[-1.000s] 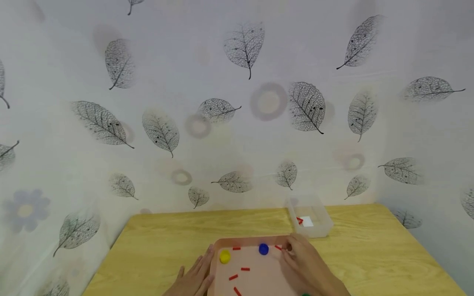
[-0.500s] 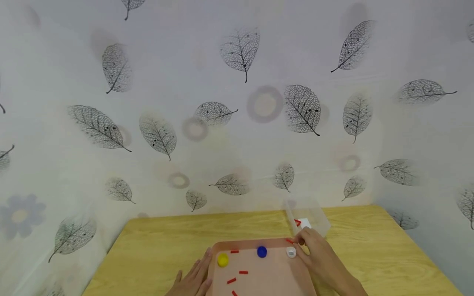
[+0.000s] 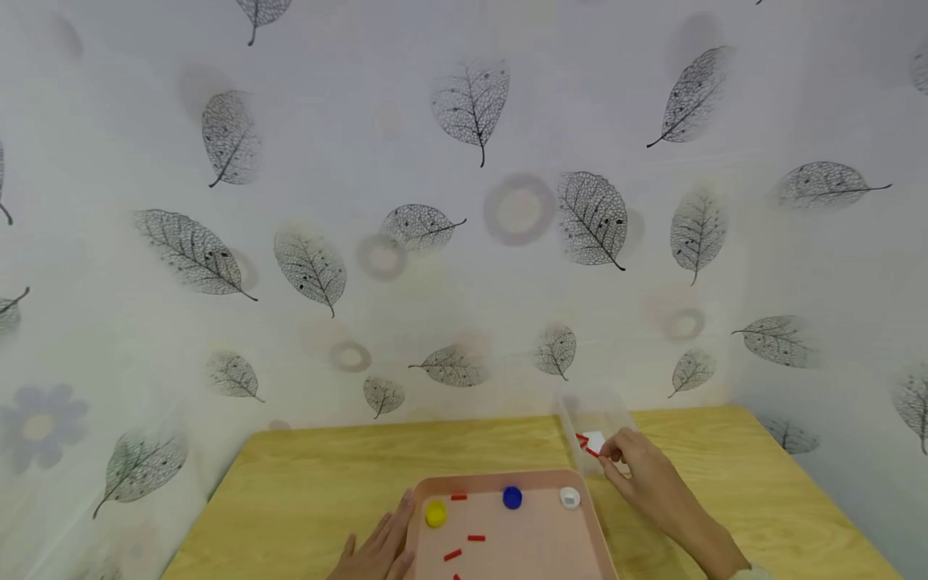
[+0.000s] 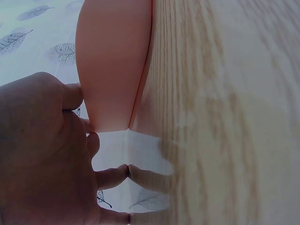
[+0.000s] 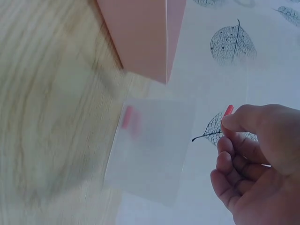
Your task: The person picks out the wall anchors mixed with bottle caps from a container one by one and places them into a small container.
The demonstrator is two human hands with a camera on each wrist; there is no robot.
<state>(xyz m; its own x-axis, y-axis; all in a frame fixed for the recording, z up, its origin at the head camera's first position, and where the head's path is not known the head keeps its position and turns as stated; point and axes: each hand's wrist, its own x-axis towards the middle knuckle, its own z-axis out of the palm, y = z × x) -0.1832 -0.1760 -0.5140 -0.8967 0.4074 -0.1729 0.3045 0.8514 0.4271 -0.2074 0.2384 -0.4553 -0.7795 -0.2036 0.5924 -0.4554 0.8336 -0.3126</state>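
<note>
My right hand (image 3: 645, 479) pinches a small red stick (image 3: 592, 453) between thumb and fingertips, over the near end of a translucent plastic box (image 3: 569, 420). In the right wrist view, the stick's end (image 5: 228, 109) pokes out past the thumb. More red sticks (image 3: 582, 439) and a white square (image 3: 594, 441) lie inside the box. My left hand (image 3: 377, 544) rests against the left side of a pink tray (image 3: 536, 552), its fingers mostly straight. In the left wrist view, that hand (image 4: 47, 154) touches the tray's wall (image 4: 112, 61), with some fingertips on the table.
Inside the tray sit a yellow cap (image 3: 436, 514), a blue cap (image 3: 512, 498) and a white cap (image 3: 569, 499). Several red sticks (image 3: 476, 538) lie scattered among them. The wooden table (image 3: 326, 467) meets a leaf-patterned sheet (image 3: 464, 306) behind.
My right hand has lifted the red stick out of the tray's far right corner and carried it back and right to the box. The white cap is uncovered. My left hand stays put.
</note>
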